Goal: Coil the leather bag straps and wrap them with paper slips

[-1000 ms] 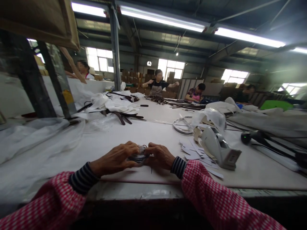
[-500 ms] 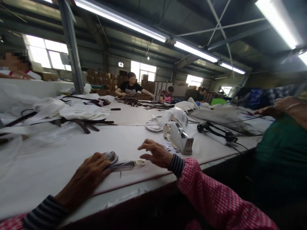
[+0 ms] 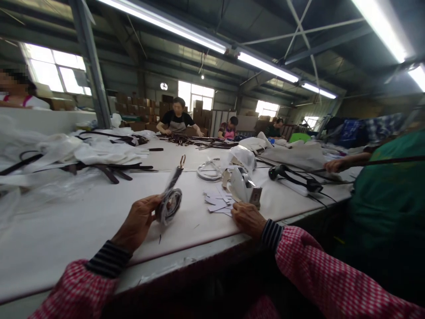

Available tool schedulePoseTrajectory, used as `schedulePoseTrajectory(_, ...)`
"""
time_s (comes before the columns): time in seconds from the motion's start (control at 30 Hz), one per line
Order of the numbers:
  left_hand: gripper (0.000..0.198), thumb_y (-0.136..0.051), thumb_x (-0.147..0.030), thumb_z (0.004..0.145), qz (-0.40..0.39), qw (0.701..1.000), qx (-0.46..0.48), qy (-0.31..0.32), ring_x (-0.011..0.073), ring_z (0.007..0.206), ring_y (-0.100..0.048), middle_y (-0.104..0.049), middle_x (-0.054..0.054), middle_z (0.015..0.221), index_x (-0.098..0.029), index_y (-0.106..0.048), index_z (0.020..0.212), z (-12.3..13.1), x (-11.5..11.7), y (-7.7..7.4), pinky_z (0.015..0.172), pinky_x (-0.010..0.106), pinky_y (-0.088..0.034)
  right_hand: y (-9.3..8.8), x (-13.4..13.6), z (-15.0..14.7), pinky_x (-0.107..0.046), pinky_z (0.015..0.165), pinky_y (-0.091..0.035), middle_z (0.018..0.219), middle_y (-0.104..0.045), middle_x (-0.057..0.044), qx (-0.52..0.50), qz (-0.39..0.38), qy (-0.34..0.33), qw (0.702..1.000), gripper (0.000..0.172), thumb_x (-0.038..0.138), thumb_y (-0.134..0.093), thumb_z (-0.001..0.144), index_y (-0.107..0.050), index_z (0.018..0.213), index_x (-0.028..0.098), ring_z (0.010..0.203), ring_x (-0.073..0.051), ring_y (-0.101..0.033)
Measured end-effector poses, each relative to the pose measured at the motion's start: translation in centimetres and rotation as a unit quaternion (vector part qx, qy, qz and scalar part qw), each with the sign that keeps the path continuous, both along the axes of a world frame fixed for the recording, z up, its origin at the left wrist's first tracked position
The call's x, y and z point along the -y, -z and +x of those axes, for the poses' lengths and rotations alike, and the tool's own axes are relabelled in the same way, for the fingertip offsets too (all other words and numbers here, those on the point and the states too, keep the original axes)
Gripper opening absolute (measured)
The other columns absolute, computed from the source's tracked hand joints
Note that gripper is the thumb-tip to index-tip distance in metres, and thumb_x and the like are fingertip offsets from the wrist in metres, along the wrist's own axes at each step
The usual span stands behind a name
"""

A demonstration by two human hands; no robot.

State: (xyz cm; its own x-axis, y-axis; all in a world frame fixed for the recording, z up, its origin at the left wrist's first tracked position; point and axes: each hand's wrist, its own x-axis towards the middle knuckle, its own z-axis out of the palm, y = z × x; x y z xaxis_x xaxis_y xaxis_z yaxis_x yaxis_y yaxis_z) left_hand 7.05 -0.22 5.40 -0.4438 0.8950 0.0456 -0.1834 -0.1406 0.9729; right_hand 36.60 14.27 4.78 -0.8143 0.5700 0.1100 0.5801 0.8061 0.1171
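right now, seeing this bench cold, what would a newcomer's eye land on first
Probably the coiled dark strap with its shiny gold-coloured metal clasp, upright in the grip of the left hand, left of centre. Next, the loose white paper slips by the right hand, beside a pale plastic device. Then the green-clothed co-worker at the right edge.

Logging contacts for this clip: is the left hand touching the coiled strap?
Touching: the head view shows the left hand gripping the coiled strap at its left side.
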Motion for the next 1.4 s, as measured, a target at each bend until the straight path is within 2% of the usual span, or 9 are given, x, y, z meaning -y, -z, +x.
schedulePoseTrajectory(0.3,0.014,-0.067,-0.017,0.081,0.005,0.979,0.204,-0.004,0.0146,0.066,-0.064,-0.072,0.006,0.08,-0.01,-0.074,0.091,-0.3,-0.6,1.5,0.061,0.025,-0.056,-1.5,-0.9,-0.4,-0.029,0.067,-0.041,0.085,-0.071,-0.008,-0.048,-0.01,0.03,0.998,0.012,0.014,-0.051,0.081,-0.063,0.084,0.016,0.079,-0.022,-0.067)
schedulePoseTrajectory(0.4,0.015,-0.067,-0.017,0.084,0.026,0.977,0.206,0.039,0.0148,0.07,-0.065,-0.073,0.007,0.082,-0.009,-0.074,0.093,-0.1,-0.6,1.7,0.067,0.025,-0.057,-3.0,-0.3,-1.6,-0.027,0.063,-0.042,0.07,-0.067,-0.003,-0.165,-0.158,0.018,0.973,0.012,0.018,-0.049,0.08,-0.06,0.075,0.017,0.069,-0.018,-0.064)
schedulePoseTrajectory(0.5,0.017,-0.069,-0.021,0.085,0.042,0.979,0.18,0.083,0.0159,0.076,-0.065,-0.073,0.009,0.087,-0.008,-0.074,0.096,0.3,-0.8,1.9,0.071,0.025,-0.056,-4.3,1.2,-3.5,-0.025,0.056,-0.045,0.064,-0.063,0.0,-0.276,-0.35,-0.032,0.895,0.01,0.022,-0.048,0.078,-0.058,0.076,0.017,0.056,-0.015,-0.061)
schedulePoseTrajectory(0.6,0.02,-0.07,-0.023,0.085,0.045,0.981,0.16,0.096,0.0157,0.079,-0.065,-0.073,0.01,0.092,-0.008,-0.074,0.098,0.5,-0.8,2.0,0.071,0.023,-0.054,-4.6,3.0,-5.6,-0.022,0.046,-0.043,0.065,-0.063,0.001,-0.297,-0.423,-0.051,0.855,0.01,0.023,-0.05,0.076,-0.057,0.077,0.017,0.047,-0.012,-0.058)
schedulePoseTrajectory(0.97,0.027,-0.076,-0.034,0.083,0.089,0.984,0.111,0.105,0.0137,0.078,-0.059,-0.07,0.008,0.093,-0.01,-0.074,0.096,0.2,-0.4,1.8,0.07,0.022,-0.047,-2.5,4.3,-8.7,-0.017,0.033,-0.035,0.056,-0.065,0.0,-0.307,-0.484,0.004,0.82,0.01,0.019,-0.049,0.07,-0.058,0.071,0.015,0.035,-0.009,-0.053)
schedulePoseTrajectory(1.13,0.027,-0.073,-0.039,0.084,0.075,0.99,0.035,0.11,0.0126,0.072,-0.056,-0.068,0.004,0.082,-0.013,-0.074,0.09,0.6,-0.3,1.4,0.064,0.021,-0.043,-1.8,4.4,-11.1,-0.017,0.037,-0.035,0.061,-0.069,-0.001,-0.356,-0.531,-0.065,0.766,0.012,0.024,-0.053,0.075,-0.059,0.08,0.014,0.039,-0.011,-0.058)
schedulePoseTrajectory(1.27,0.025,-0.073,-0.04,0.083,0.074,0.995,0.017,0.062,0.0114,0.067,-0.053,-0.065,0.001,0.076,-0.015,-0.073,0.085,0.0,0.2,1.2,0.061,0.02,-0.041,-1.8,4.6,-11.5,-0.02,0.043,-0.042,0.076,-0.071,-0.005,-0.386,-0.555,-0.122,0.727,0.031,0.033,-0.051,0.084,-0.061,0.106,0.014,0.057,-0.016,-0.068)
schedulePoseTrajectory(1.33,0.025,-0.075,-0.041,0.081,0.066,0.997,0.022,0.042,0.0121,0.067,-0.055,-0.066,0.001,0.077,-0.016,-0.073,0.084,-0.5,0.7,0.9,0.061,0.02,-0.042,-1.6,4.4,-11.3,-0.021,0.045,-0.044,0.087,-0.07,-0.006,-0.41,-0.526,-0.141,0.732,0.035,0.029,-0.05,0.086,-0.059,0.118,0.017,0.067,-0.017,-0.068)
schedulePoseTrajectory(1.4,0.027,-0.075,-0.042,0.079,0.049,0.998,0.013,0.031,0.013,0.067,-0.055,-0.067,0.002,0.078,-0.016,-0.073,0.084,-0.9,1.4,0.4,0.059,0.021,-0.041,-1.2,4.4,-11.2,-0.022,0.05,-0.046,0.097,-0.067,-0.006,-0.418,-0.448,-0.178,0.77,0.036,0.022,-0.052,0.085,-0.059,0.12,0.021,0.073,-0.016,-0.066)
